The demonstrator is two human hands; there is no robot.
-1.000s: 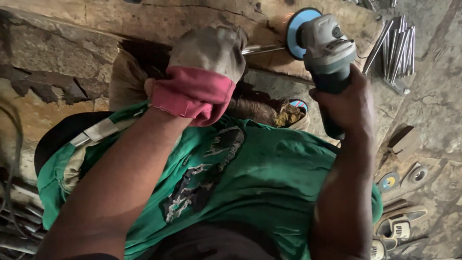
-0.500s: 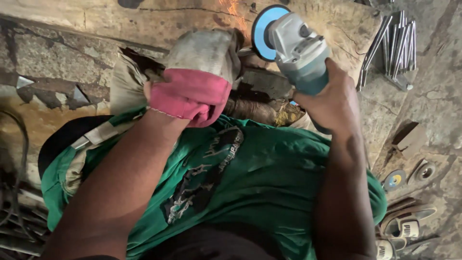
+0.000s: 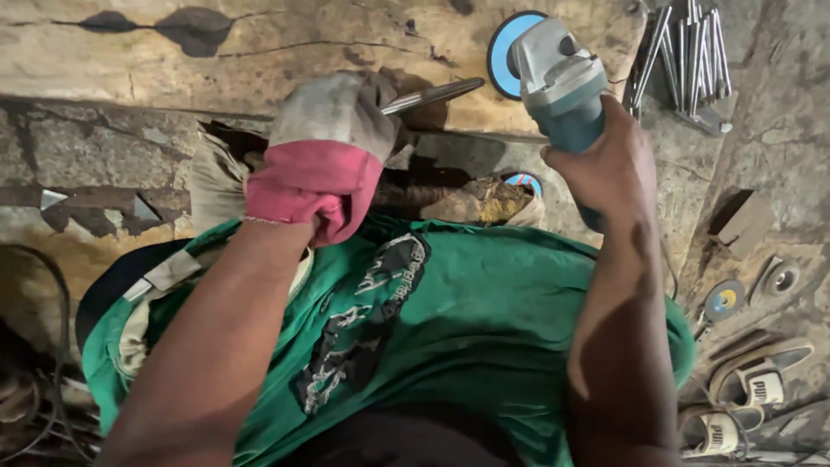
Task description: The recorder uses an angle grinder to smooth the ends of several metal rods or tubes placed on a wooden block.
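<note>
I look down from the head camera at two arms over a green shirt that fills the lower middle of the frame. My left hand, at upper centre-left, wears a grey and pink glove and its grip is clenched around a thin metal rod, which points right towards the grinder. My right hand, bare, at upper right, is clenched around the body of a teal angle grinder held upright, its blue disc just beside the rod's tip; I cannot tell if they touch. Behind both lies a worn wooden table. A bundle of metal rods lies in the upper right corner. Sandals and a loose disc sit at lower right.
</note>
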